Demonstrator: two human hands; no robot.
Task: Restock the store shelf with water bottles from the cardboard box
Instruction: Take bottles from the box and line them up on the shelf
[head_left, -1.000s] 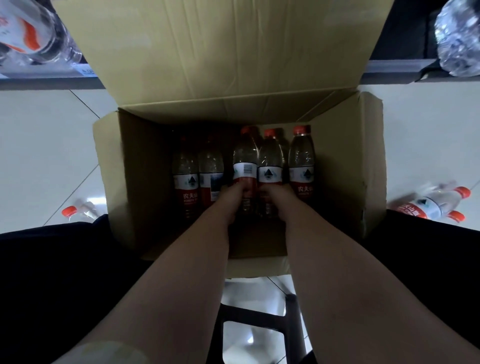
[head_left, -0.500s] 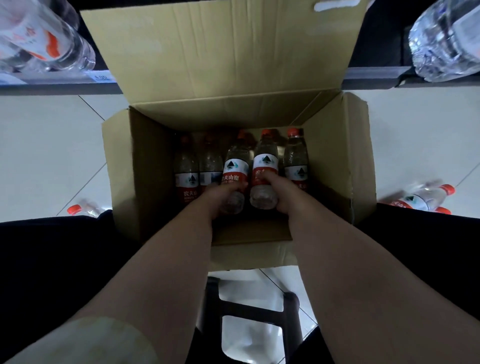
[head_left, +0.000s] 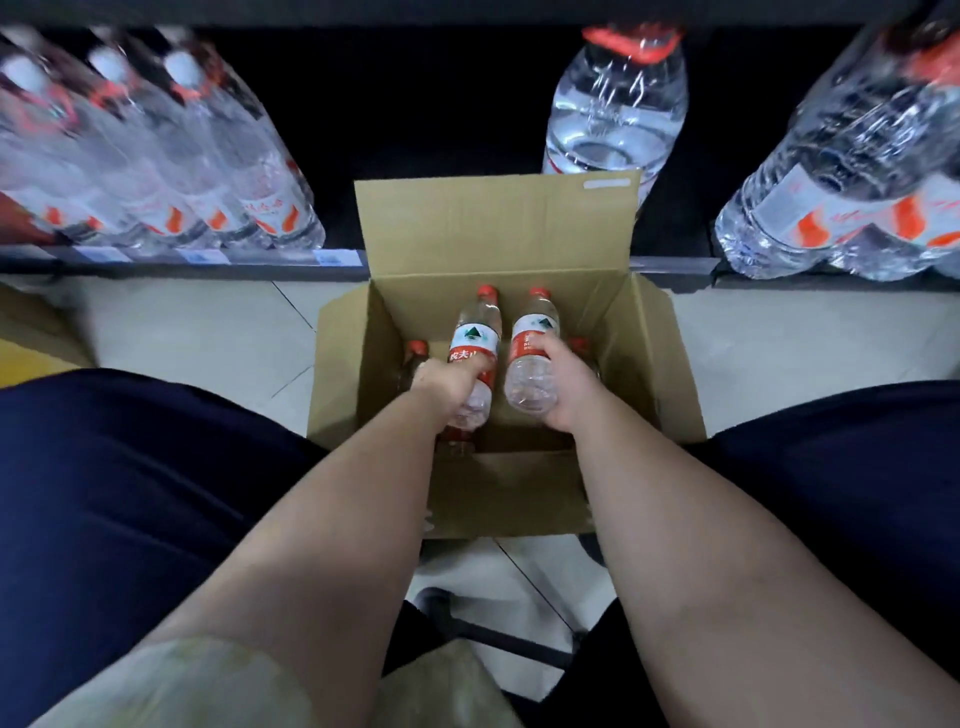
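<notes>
An open cardboard box (head_left: 660, 374) stands on the floor between my knees, in front of the shelf (head_left: 208, 257). My left hand (head_left: 447, 384) grips a small red-capped water bottle (head_left: 475, 332) by its lower half, lifted above the box. My right hand (head_left: 563, 387) grips a second such bottle (head_left: 535, 332) beside it. Both bottles tilt forward, caps toward the shelf. Down in the box another red-capped bottle (head_left: 415, 353) shows at the left, and one is partly hidden behind my right hand.
Several large clear bottles (head_left: 218, 187) lie along the shelf at left, one large bottle (head_left: 613, 104) stands behind the box flap, and more (head_left: 841, 171) fill the right. A dark gap lies mid-shelf. White tiled floor surrounds the box. A black stool frame (head_left: 493, 639) shows below.
Both hands have lifted their bottles up out of the box. My view has tilted up, so the shelf and its large bottles now fill the top.
</notes>
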